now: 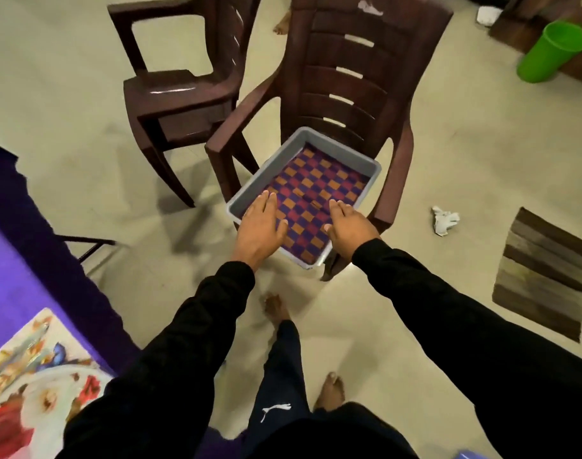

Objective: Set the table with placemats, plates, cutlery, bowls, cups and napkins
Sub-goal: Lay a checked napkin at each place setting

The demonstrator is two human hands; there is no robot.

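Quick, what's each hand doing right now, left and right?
Left hand: open, fingers straight over the checkered mat in the grey tray.
Right hand: open, reaching over the same mat.

A home room: plastic armchairs (342, 94), doormat (544, 276), cloth-covered table (27, 260).

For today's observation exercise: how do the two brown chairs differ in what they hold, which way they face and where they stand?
The near chair carries a grey tray lined with checked cloth; the far chair has a bare seat. The near chair shows its slatted backrest front-on; the far chair is turned sideways. Both hands reach over the near chair's tray, none over the far chair. Both are dark brown plastic armchairs.
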